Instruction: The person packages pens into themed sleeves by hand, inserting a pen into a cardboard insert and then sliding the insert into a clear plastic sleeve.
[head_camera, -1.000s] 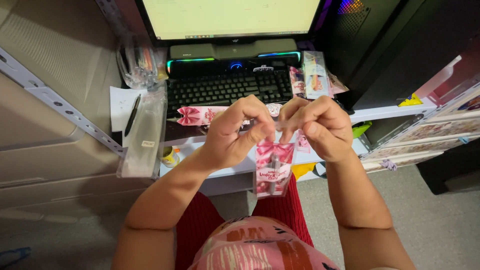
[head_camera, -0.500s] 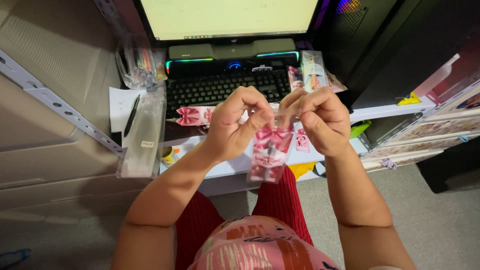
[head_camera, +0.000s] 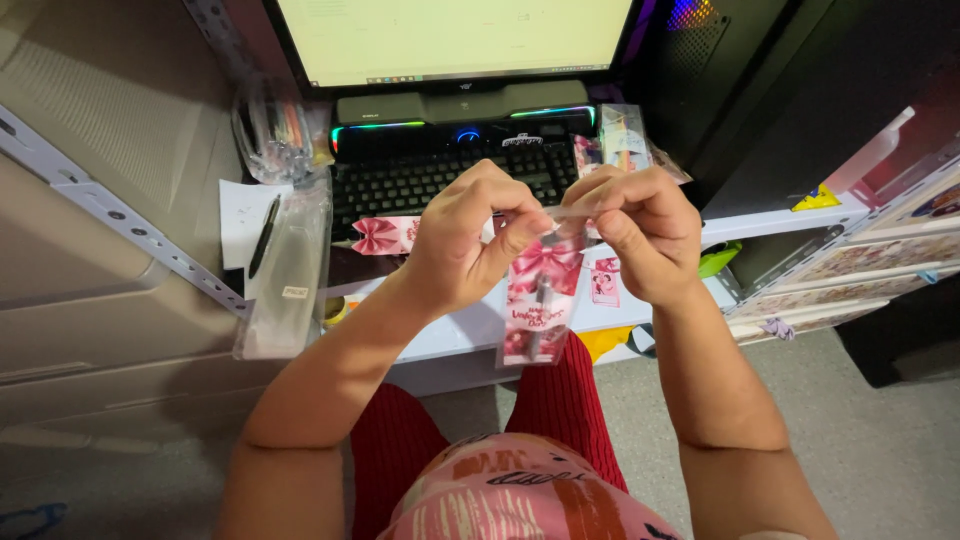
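Pink bow-printed clear plastic sleeve hangs past the white desk edge, its top pinched by the left hand and right hand, near the black keyboard.

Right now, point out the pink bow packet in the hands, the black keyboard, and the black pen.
pink bow packet (head_camera: 538, 300), head view, middle of the card.
black keyboard (head_camera: 405, 185), head view, left key rows.
black pen (head_camera: 263, 236), head view, mid barrel.

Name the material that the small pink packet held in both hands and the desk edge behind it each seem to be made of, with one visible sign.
Pink packet: probably a printed card in a clear glossy plastic sleeve; it glints and hangs limp from the left hand and right hand. Desk edge: smooth matte white board, perhaps laminate.
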